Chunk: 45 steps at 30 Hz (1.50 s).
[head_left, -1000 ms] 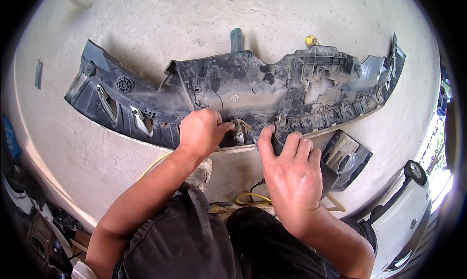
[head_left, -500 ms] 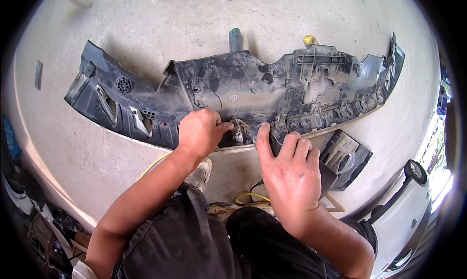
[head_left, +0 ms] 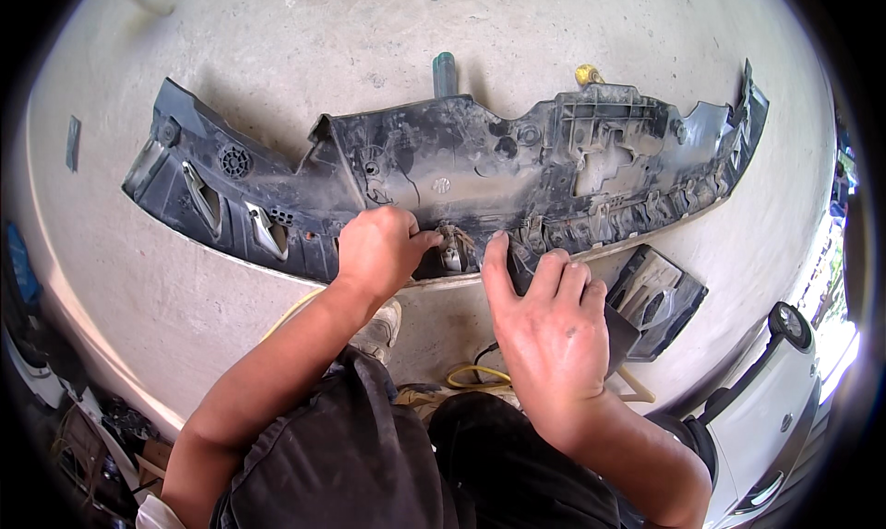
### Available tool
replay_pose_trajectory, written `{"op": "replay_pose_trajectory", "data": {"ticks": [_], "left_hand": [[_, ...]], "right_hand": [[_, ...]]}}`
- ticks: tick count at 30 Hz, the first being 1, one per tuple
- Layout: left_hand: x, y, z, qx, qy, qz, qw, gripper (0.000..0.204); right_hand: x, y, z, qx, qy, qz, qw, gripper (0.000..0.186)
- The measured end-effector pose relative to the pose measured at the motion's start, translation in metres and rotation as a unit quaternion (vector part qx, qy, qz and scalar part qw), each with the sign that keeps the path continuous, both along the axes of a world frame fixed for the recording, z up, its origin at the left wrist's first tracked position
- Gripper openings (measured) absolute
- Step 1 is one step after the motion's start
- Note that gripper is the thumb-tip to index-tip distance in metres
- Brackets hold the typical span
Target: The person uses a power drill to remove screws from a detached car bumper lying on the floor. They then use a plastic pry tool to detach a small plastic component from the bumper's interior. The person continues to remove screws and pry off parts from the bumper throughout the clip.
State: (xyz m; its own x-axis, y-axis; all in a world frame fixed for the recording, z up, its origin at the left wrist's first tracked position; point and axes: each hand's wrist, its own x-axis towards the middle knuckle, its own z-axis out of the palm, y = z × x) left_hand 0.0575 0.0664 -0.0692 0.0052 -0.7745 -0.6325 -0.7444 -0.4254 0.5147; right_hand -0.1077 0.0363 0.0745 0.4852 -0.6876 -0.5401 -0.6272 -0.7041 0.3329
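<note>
Panel (head_left: 471, 165), black, moulded, dusty, 1: lying on the floor (head_left: 277, 31), spanning 10 to 2 o'clock from the view's centre.

Left hand (head_left: 380, 252), 1: resting at 9 o'clock on the near edge, fingers curled in, thumb pointing towards a pale clip (head_left: 453, 255); whether it is clamping anything, cannot tell.

Right hand (head_left: 554, 317), 1: standing at 4 o'clock, fingers apart, index tip touching the panel; anything held beneath is staying hidden.

Step in hand: apparently both hands are working 1 stretch of edge, flanking the clip.

Next move: seemingly calling for a steady left hand and precise right fingertips.

Surroundings: green object (head_left: 445, 74) showing at 12 o'clock, yellow knob (head_left: 587, 74) at 1, dark-edged piece (head_left: 655, 298) at 3, yellow cable (head_left: 506, 379) curling at 5.
</note>
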Motion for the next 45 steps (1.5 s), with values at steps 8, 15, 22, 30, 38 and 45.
{"op": "replay_pose_trajectory", "data": {"ticks": [8, 15, 22, 30, 38, 45], "left_hand": [[-0.0001, -0.0003, 0.0010, -0.005, -0.004, -0.002, 1.000, 0.034], [0.0002, -0.0004, -0.0002, 0.011, 0.000, -0.002, 1.000, 0.033], [0.0004, -0.0005, 0.0008, 0.011, 0.002, 0.000, 1.000, 0.034], [0.0000, -0.0053, 0.0056, 0.054, 0.019, 0.013, 0.998, 0.035], [-0.0002, -0.0016, 0.0013, 0.018, 0.005, 0.004, 1.000, 0.034], [-0.0001, -0.0007, 0.0010, 0.018, 0.006, 0.005, 1.000, 0.034]], "right_hand": [[0.0002, -0.0005, -0.0004, -0.007, -0.003, 0.002, 1.000, 0.042], [-0.0008, 0.0001, -0.0018, -0.007, -0.003, 0.001, 1.000, 0.041], [0.0003, 0.0005, -0.0016, -0.006, -0.004, -0.002, 1.000, 0.041], [0.0005, 0.0001, -0.0003, -0.009, -0.003, 0.005, 1.000, 0.042], [0.0011, -0.0013, 0.0006, -0.002, 0.000, 0.007, 1.000, 0.043], [0.0008, -0.0007, 0.0007, -0.006, 0.001, 0.011, 1.000, 0.042]]}}
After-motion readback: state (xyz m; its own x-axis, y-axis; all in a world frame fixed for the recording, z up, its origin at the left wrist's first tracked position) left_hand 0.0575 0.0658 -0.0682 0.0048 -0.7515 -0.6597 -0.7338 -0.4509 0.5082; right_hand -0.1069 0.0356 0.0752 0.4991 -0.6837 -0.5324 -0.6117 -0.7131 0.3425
